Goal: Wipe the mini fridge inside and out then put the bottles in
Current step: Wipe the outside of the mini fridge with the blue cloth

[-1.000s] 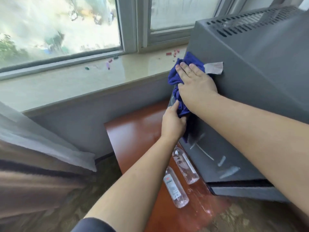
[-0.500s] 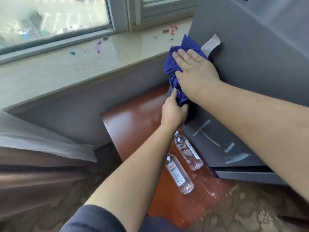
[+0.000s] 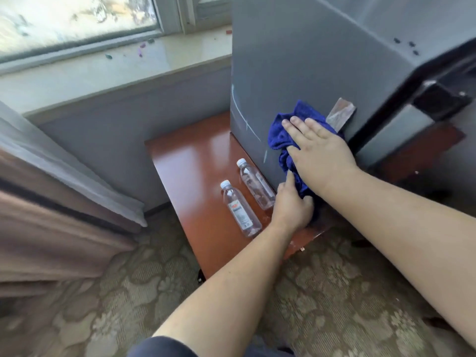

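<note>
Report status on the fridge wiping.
Right hand flat on crumpled blue cloth against grey mini fridge; left hand grips cloth's lower end. Two clear plastic bottles lie beside fridge, untouched. Nothing blocks cloth.

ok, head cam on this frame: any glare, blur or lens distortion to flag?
Head view: window blown out by daylight; pale glare patches on the red-brown tabletop; curtain and carpet at the edges soft; mini fridge edges splay, wide-lens stretch, smeared toward the frame's right edge; blue cloth, right hand and left hand fairly sharp.
</note>
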Available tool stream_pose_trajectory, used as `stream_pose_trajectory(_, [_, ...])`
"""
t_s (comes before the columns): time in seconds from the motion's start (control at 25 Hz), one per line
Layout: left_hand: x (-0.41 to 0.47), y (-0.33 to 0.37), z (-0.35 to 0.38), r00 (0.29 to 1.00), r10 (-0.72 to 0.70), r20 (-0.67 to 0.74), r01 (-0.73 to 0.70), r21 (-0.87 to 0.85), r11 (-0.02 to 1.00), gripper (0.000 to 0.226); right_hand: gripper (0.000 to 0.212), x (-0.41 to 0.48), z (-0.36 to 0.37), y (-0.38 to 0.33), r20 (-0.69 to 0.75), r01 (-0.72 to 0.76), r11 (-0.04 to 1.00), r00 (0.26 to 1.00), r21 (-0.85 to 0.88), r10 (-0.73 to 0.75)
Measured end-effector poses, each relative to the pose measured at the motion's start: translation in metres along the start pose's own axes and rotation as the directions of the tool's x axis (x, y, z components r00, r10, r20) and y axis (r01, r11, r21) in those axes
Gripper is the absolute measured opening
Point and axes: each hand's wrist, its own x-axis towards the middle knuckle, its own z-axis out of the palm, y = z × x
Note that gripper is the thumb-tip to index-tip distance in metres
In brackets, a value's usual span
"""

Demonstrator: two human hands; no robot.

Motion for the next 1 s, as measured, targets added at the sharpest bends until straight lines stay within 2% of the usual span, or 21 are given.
stream_pose_trajectory(0.2, [-0.041,0.004,0.043,0.998,-0.002,-0.055,0.001,-0.017,1.000,0.061,0.047,-0.065,0.027,0.000,0.008,0.004,1.000,1.000,0.023,-0.004])
stream_pose_trajectory(0.4, [-0.033,0.007,0.042,0.992,0.007,-0.127,-0.007,-0.006,1.000,0.044,0.050,-0.053,0.025,-0.005,0.052,-0.011,1.000,0.999,-0.006,0.011])
stream_pose_trajectory(0.52, [-0.009,0.002,0.026,0.990,-0.010,-0.138,0.016,0.036,0.999,0.027,0.052,-0.012,0.017,-0.007,0.067,0.017,1.000,0.998,-0.004,-0.017])
stream_pose_trajectory(0.6, [0.012,-0.002,0.007,0.991,-0.017,-0.131,0.024,0.048,0.999,0.024,0.054,0.023,0.010,-0.009,0.068,0.027,1.000,0.997,-0.007,-0.026])
stream_pose_trajectory(1.0, [0.189,-0.010,-0.150,0.972,0.017,-0.235,0.008,0.106,0.994,0.035,0.055,0.237,-0.056,-0.012,0.056,0.082,0.994,0.995,-0.069,-0.079])
